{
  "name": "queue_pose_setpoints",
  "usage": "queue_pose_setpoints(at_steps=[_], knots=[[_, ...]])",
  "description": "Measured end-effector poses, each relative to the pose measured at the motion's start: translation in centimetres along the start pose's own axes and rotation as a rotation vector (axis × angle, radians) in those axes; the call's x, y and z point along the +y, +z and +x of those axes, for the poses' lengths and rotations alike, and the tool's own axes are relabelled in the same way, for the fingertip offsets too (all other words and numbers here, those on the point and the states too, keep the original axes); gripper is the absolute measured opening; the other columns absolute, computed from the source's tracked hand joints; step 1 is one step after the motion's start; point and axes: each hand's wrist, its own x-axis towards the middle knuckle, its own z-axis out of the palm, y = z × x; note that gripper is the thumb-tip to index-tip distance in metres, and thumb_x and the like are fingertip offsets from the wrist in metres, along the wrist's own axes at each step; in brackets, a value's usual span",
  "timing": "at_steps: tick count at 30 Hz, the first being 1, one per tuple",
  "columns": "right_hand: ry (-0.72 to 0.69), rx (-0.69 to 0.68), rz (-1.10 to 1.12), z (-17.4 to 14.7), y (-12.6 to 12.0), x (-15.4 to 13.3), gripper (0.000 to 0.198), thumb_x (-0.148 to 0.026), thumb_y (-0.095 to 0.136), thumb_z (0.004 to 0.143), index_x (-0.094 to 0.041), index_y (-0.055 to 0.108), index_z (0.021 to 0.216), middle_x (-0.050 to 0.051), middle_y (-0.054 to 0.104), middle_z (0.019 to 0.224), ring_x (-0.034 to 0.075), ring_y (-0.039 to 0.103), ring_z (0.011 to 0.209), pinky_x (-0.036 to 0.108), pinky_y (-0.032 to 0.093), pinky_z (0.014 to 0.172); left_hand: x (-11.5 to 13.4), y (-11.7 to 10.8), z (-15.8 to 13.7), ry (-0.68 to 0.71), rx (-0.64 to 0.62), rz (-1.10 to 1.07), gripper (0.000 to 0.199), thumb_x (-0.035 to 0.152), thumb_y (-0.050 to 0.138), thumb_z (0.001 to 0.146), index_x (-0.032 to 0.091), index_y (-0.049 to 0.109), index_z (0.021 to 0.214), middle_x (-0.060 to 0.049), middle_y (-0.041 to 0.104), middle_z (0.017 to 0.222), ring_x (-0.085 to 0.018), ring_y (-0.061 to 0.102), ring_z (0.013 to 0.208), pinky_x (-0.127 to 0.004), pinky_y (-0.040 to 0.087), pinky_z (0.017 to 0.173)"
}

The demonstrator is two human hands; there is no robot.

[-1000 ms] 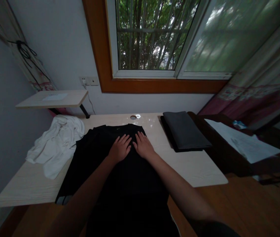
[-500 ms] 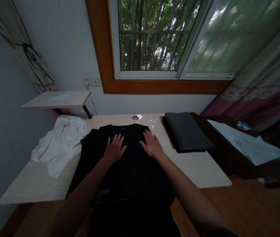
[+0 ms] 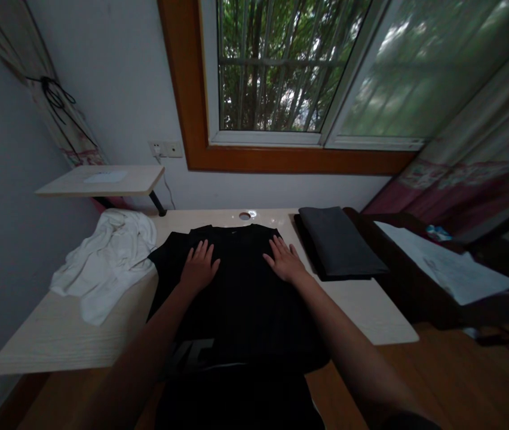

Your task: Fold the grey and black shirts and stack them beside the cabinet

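Observation:
A black T-shirt (image 3: 241,286) lies spread over the middle of the desk, its collar toward the wall and its lower part by the front edge near my body. Flat on its upper left part rests my left hand (image 3: 199,266), fingers apart. My right hand (image 3: 285,260) lies on the upper right part near the shoulder, its fingers also stretched out. Neither hand grips the cloth. Part of a pale print shows low on the shirt, beside my left forearm.
The pale wooden desk (image 3: 79,352) carries a crumpled white cloth (image 3: 109,257) at left, below a small raised shelf (image 3: 106,182). Dark folded fabric (image 3: 342,242) lies at right. Beyond it, a white sheet (image 3: 442,263) rests on a dark surface. A window (image 3: 281,71) is behind.
The T-shirt has shifted slightly to the right. My hands have moved a little farther apart on it, and more of the pale print shows.

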Motion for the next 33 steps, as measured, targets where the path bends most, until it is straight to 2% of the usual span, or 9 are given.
queue_pose_setpoints(at_steps=[3,6,11,19,24,30,33], knots=[[0.022,0.009,-0.021,0.6,-0.2,-0.8,0.077,-0.061,0.020,0.104,-0.009,0.029,0.160,0.014,0.016,0.170,0.026,0.011,0.158,0.052,0.006,0.127,0.1,0.1,0.0,-0.004,-0.003,-0.006,0.062,0.048,0.033,0.102,0.017,0.041,0.155,-0.013,0.032,0.165,-0.028,0.027,0.154,-0.050,0.023,0.125],[0.006,0.078,-0.015,1.2,0.0,-2.1,0.077,-0.060,0.022,0.104,-0.006,0.033,0.158,0.016,0.020,0.168,0.027,0.012,0.158,0.050,0.007,0.127,0.0,0.3,0.1,-0.003,-0.004,-0.027,0.062,0.048,0.032,0.102,0.017,0.041,0.155,-0.013,0.032,0.165,-0.028,0.026,0.154,-0.049,0.023,0.125],[0.001,0.124,0.038,1.7,0.8,-3.5,0.072,-0.056,0.021,0.105,-0.009,0.034,0.158,0.014,0.021,0.169,0.025,0.016,0.157,0.046,0.012,0.127,-0.7,0.5,0.3,-0.025,-0.005,-0.031,0.064,0.052,0.034,0.101,0.018,0.040,0.156,-0.013,0.031,0.166,-0.027,0.025,0.155,-0.048,0.021,0.126],[-0.010,0.111,0.051,1.7,0.9,-3.0,0.072,-0.057,0.020,0.105,-0.012,0.032,0.160,0.012,0.019,0.170,0.024,0.014,0.158,0.045,0.011,0.127,-2.1,0.0,2.2,-0.193,-0.081,-0.042,0.068,0.057,0.032,0.101,0.017,0.037,0.156,-0.016,0.030,0.166,-0.029,0.041,0.147,-0.044,0.038,0.115],[0.002,0.110,0.044,1.8,1.1,-3.0,0.072,-0.058,0.021,0.105,-0.013,0.031,0.160,0.011,0.017,0.170,0.023,0.013,0.158,0.045,0.011,0.127,-1.7,0.3,3.7,-0.206,-0.063,-0.038,0.065,0.051,0.034,0.101,0.016,0.039,0.155,-0.016,0.030,0.166,-0.030,0.041,0.146,-0.046,0.041,0.114],[0.008,0.085,0.043,2.1,1.2,-3.0,0.073,-0.060,0.021,0.104,-0.015,0.029,0.161,0.009,0.016,0.171,0.024,0.012,0.158,0.046,0.010,0.127,-1.1,1.1,6.0,-0.109,0.025,-0.053,0.057,0.034,0.040,0.097,0.014,0.050,0.150,-0.011,0.045,0.159,-0.028,0.035,0.150,-0.042,0.033,0.121],[0.013,0.086,0.042,2.4,1.2,-2.8,0.073,-0.060,0.020,0.104,-0.017,0.029,0.161,0.008,0.016,0.171,0.024,0.012,0.158,0.047,0.008,0.127,-1.2,1.5,6.9,-0.129,0.022,-0.073,0.059,0.033,0.039,0.097,0.013,0.048,0.151,-0.012,0.043,0.160,-0.028,0.035,0.151,-0.043,0.035,0.121]])
